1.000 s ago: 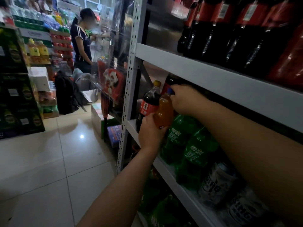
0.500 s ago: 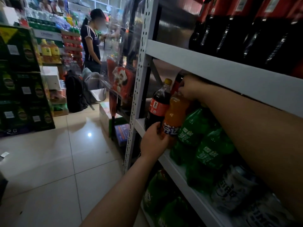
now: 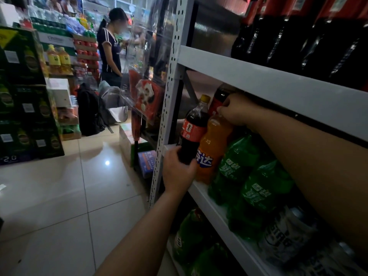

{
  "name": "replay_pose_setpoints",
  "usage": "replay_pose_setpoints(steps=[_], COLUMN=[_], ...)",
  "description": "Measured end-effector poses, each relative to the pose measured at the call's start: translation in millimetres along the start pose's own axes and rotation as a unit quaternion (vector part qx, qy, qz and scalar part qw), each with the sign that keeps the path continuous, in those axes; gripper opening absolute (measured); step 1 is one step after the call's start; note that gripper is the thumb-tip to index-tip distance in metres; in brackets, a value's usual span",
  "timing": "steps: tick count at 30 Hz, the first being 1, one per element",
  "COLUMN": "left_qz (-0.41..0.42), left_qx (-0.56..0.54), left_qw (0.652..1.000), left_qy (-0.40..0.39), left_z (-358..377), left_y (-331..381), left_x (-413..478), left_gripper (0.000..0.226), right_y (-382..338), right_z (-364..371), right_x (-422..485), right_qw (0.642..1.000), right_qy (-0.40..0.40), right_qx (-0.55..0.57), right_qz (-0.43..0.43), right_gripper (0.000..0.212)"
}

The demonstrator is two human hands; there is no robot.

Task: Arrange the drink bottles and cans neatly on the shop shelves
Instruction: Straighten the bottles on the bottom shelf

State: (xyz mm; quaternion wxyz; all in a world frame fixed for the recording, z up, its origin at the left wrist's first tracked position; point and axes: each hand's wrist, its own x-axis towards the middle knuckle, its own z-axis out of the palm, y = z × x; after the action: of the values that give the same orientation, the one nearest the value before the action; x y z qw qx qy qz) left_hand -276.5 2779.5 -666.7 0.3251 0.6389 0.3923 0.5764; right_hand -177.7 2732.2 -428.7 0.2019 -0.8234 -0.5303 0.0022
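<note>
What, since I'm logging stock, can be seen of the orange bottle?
The orange bottle looks like clear plastic filled with orange drink, with a blue-and-white label low on its body. It stands tilted on the edge of the grey shelf, between a cola bottle and green bottles. The right hand grips its top, hiding the cap; the left hand, curled round the cola bottle's base, touches its lower side.

Floor (image 3: pixel 59 196) of large, glossy pale tiles; one bright light reflection (image 3: pixel 107 162) on it. Lighting dim overall. Grey steel shelving (image 3: pixel 258 76) with perforated upright (image 3: pixel 169 96) at right. Stacked dark green cartons (image 3: pixel 25 96) at left. Black backpack (image 3: pixel 89 110) on floor beside a standing person (image 3: pixel 111 50).
</note>
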Motion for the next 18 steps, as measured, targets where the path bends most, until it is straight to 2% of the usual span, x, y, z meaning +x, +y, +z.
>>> replay_pose_setpoints(steps=[2,4,7,9,12,16,18], left_qz=[-0.080,-0.139,-0.156,-0.160,-0.128,0.024,0.044], left_qx=[-0.012,-0.043,-0.104,-0.107,-0.057,0.084,0.084], left_qw=[0.997,0.986,0.958,0.941,0.944,0.967,0.964], left_qy=[0.007,-0.081,-0.216,-0.279,-0.298,-0.240,-0.250], left_z=[-7,-12,-16,-18,-14,0,4], left_y=[-3,-3,-2,-5,-9,-9,-12], left_x=[25,50,75,85,86,78,79], left_gripper=[0.073,0.085,0.088,0.086,0.077,0.066,0.068], right_y=[2,4,2,0,-3,0,1], right_z=[1,2,4,4,4,3,4], right_x=[0,0,2,3,2,2,2], right_qw=[1.000,1.000,1.000,1.000,0.999,0.999,0.999], right_qy=[-0.001,-0.002,-0.001,-0.005,-0.004,-0.001,0.003], right_qx=[0.025,0.021,-0.006,-0.030,-0.042,-0.042,-0.045], right_qz=[-0.003,-0.009,-0.012,-0.003,0.002,-0.002,-0.005], right_gripper=[0.019,0.021,0.012,0.023,0.030,0.028,0.027])
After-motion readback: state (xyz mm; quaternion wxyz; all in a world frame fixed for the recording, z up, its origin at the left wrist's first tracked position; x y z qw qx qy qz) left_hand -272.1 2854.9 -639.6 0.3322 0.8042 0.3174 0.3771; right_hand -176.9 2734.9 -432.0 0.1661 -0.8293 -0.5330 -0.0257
